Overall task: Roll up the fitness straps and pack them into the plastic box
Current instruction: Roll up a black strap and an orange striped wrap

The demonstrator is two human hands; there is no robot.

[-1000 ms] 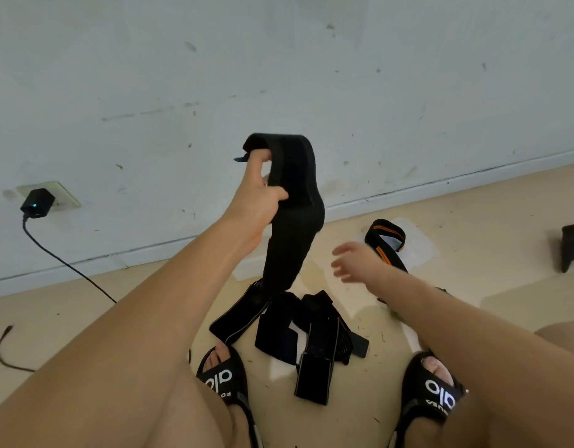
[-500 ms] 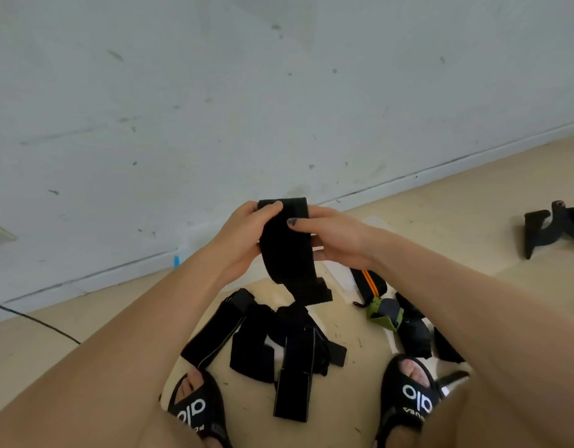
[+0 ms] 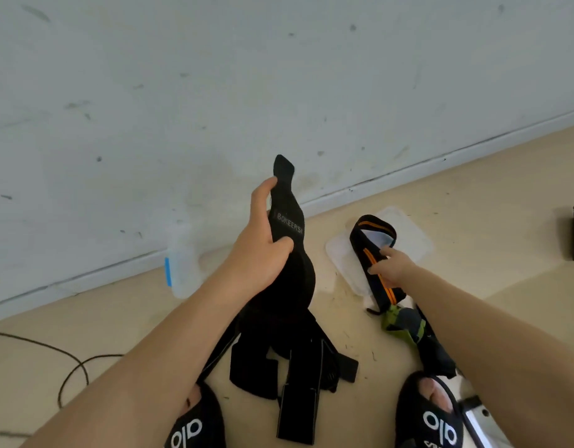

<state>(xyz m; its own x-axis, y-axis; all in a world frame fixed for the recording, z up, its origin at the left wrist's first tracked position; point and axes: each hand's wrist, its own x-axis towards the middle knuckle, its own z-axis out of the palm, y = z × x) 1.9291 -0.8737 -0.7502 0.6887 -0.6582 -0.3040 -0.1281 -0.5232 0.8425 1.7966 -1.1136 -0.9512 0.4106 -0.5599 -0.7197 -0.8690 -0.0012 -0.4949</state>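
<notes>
The left hand (image 3: 259, 250) holds a black strap (image 3: 287, 221) upright, its grip closed around the band, whose lower end hangs to the pile of black straps (image 3: 292, 360) on the floor. The right hand (image 3: 389, 266) pinches an orange-striped strap (image 3: 373, 253) lying across the clear plastic lid (image 3: 411, 237) near the wall.

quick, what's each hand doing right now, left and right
Left hand: closed around the black strap, held up.
Right hand: fingers on the orange-striped strap; grip cannot be told.
</notes>
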